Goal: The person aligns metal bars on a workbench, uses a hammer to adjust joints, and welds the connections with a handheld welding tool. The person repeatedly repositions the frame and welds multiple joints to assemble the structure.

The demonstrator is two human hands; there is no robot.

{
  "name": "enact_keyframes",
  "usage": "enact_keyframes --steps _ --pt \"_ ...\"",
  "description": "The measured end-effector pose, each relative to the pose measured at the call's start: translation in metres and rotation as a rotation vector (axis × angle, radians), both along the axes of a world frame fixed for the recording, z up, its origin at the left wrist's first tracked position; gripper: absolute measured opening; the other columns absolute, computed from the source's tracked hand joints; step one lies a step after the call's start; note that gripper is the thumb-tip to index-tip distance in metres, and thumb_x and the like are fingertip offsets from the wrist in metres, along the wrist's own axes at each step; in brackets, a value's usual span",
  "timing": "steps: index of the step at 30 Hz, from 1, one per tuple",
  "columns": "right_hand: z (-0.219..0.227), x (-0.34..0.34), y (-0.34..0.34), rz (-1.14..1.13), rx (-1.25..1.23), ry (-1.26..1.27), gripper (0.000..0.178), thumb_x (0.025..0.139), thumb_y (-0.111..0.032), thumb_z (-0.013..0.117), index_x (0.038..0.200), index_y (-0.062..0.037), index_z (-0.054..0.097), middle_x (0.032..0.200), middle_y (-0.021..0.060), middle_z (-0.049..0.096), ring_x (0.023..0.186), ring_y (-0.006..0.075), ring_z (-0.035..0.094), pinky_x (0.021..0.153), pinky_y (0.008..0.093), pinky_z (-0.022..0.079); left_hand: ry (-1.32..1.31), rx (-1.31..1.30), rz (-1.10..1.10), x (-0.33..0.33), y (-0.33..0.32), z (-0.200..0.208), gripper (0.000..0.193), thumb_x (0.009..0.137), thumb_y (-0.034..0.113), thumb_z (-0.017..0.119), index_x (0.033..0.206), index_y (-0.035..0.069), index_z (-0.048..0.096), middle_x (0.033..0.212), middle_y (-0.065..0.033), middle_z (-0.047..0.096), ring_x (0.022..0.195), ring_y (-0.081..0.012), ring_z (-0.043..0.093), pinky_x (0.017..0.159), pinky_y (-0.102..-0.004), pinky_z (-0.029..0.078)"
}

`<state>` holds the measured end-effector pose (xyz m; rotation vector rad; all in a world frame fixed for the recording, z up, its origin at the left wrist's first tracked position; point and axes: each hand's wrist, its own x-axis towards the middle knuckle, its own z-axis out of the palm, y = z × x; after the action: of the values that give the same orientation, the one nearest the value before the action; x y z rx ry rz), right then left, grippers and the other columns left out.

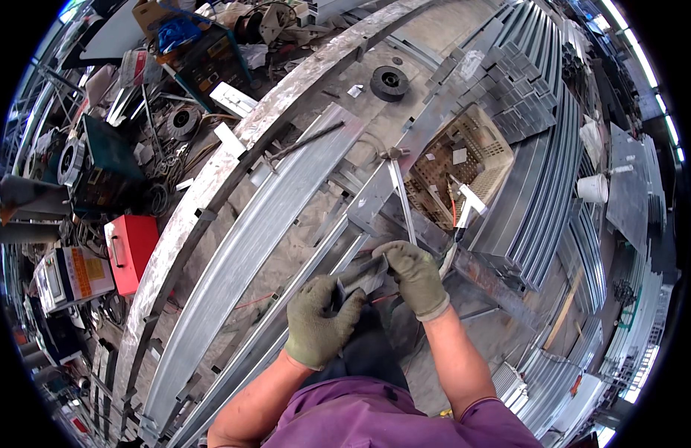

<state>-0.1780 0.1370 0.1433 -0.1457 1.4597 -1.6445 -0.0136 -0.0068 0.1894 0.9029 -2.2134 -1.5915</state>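
Fingers of both gloved hands point(360, 299) grip small metal piece point(363, 273); plastic basket point(489, 142) holds metal scraps.

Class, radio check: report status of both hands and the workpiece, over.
Left hand gloved, grip shut on small metal piece. Right hand gloved, pinching same piece. Long steel channels close alongside; plastic crate beyond.

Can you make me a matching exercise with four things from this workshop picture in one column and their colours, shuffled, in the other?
Things:
1. metal box with a handle
2. plastic basket
3. bucket
4. work gloves, left hand and right hand

Colours:
A. white
B. grey-green
C. red
D. beige

Pairs: 1-C, 2-D, 3-A, 4-B
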Motion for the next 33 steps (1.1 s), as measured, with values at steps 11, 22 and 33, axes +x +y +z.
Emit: enact_keyframes --steps 11,22,33 --pt "-0.051 0.043 0.043 0.146 0.136 -0.010 0.025 0.105 -0.024 0.075 0.109 -0.0001 0.081 0.096 0.0014 0.078 0.092 0.0108 0.069 0.088 0.0289 0.054 -0.160 0.531 0.003 0.051 0.017 -0.026 0.027 0.098 0.015 0.080 0.118 -0.003 0.078 0.096 -0.0006 0.075 0.085 -0.0080 0.065 0.076 -0.0284 0.054" --pt "-0.086 0.052 0.069 0.091 0.163 0.054 0.032 0.100 -0.005 0.060 0.128 -0.0038 0.076 0.113 0.0136 0.079 0.096 0.0258 0.075 0.087 0.0347 0.061 -0.168 0.729 0.029 0.055 0.007 -0.043 0.030 0.104 0.017 0.074 0.128 -0.001 0.075 0.112 -0.0019 0.077 0.101 -0.0114 0.067 0.093 -0.0306 0.054" --pt "-0.023 0.092 0.045 0.192 0.184 0.126 0.033 0.102 -0.024 0.074 0.119 0.0044 0.075 0.102 0.0088 0.077 0.097 0.0133 0.068 0.087 0.0312 0.055 -0.092 0.760 0.034 0.060 -0.002 -0.022 0.035 0.105 0.022 0.074 0.134 0.001 0.073 0.115 -0.0045 0.076 0.103 -0.0141 0.067 0.096 -0.0317 0.054"
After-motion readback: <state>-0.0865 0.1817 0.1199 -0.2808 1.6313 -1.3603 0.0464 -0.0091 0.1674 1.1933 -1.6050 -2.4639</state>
